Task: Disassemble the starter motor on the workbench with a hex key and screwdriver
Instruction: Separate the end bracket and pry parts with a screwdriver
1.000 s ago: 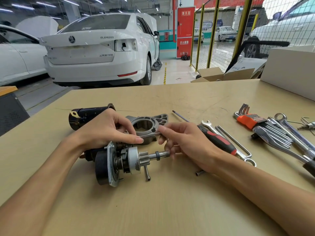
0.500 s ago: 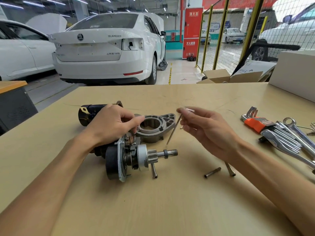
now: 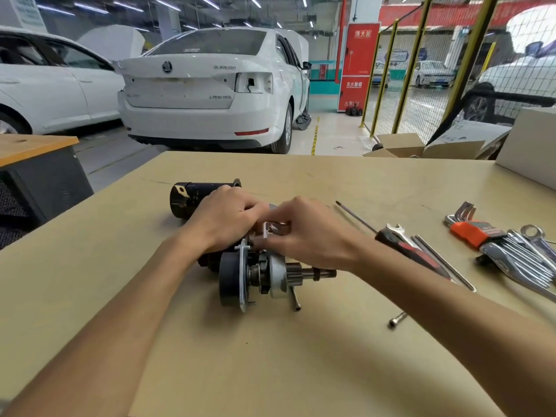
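The starter motor [image 3: 255, 275] lies on its side at the centre of the surface [image 3: 270, 356]. Both hands meet above it: left hand [image 3: 224, 222] and right hand [image 3: 307, 236] have curled fingers; what each grip holds cannot be determined. The screwdriver [image 3: 400, 240] lies to the right.

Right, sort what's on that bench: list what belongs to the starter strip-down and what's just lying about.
In the job:
- starter motor, both hands on it: left hand, right hand
- black motor housing
- screwdriver
- hex key set
- loose bolt

Lying about:
- spanners
- cardboard boxes
- white car
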Demonstrator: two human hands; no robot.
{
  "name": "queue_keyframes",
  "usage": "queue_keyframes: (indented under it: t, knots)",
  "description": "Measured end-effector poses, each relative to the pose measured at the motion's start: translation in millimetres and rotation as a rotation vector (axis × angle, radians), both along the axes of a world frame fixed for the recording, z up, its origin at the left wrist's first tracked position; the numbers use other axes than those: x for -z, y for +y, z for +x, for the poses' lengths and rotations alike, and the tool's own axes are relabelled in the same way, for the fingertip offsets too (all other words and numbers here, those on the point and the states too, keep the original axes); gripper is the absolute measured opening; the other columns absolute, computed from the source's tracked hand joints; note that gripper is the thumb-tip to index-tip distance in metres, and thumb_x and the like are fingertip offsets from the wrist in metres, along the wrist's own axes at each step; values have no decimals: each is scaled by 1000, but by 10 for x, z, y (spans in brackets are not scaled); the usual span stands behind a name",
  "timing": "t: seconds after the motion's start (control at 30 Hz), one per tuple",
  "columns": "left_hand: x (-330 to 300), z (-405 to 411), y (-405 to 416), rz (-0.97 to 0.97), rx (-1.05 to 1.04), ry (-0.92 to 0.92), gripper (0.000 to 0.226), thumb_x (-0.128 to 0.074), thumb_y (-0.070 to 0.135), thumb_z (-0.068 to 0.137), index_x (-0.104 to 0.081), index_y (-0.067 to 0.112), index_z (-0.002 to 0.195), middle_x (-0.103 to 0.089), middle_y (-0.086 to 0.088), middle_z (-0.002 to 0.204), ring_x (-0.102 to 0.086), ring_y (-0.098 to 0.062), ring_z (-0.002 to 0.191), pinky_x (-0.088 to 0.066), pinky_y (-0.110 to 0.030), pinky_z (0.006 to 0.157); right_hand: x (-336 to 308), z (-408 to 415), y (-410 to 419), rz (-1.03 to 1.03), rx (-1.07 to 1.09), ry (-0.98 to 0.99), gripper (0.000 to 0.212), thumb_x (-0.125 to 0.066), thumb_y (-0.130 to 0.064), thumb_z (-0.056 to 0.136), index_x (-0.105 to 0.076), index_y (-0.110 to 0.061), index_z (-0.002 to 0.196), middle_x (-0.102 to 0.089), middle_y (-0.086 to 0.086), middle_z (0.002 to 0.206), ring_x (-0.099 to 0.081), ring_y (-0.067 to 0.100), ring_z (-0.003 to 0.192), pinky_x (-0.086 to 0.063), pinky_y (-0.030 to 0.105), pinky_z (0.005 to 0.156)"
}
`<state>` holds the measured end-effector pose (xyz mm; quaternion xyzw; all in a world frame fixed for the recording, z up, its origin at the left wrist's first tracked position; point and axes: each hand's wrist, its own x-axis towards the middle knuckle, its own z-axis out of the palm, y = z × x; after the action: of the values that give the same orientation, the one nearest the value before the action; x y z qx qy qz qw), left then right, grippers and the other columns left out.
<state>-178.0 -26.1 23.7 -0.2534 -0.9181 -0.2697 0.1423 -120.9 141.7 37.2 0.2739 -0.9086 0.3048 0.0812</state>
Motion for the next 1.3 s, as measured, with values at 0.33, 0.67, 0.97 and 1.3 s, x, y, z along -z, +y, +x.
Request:
queue_keyframes:
  t: [0.33,0.67,0.97,1.3]
  knots:
    - [-7,-4,-7,-1,32,10,36,-38,46,84,-55,40,53,-53,20,51,-45,-6,52,-25,-34,52,-145,0,-201,193,-6,110,23,-61,-6,82,-59,-12,60,-41,6,52,-39,25,55,-32,24,49]
    - [-7,-5,-44,-135,-56,30,47,-46,34,99,-63,14,60,-58,2,53,-58,-17,62,-51,-43,77,-22,26,345,382,232,-61,14,-71,-17,75,-68,-5,69,-48,3,55,-41,18,53,-32,25,48]
    - [2,-22,-175,-324,-120,-336,55,-36,66,97,-70,25,86,-67,2,81,-62,-18,81,-41,-35,74,32,-48,559,429,360,-130,17,-79,-28,78,-74,-12,83,-60,1,66,-53,17,63,-37,26,50]
    - [63,28,-73,-147,-112,-273,56,-58,48,93,-53,8,53,-33,9,39,-30,-11,42,-36,-36,61,28,63,440,17,268,-188,50,-63,-46,93,-67,-3,68,-57,10,60,-46,13,53,-35,28,52]
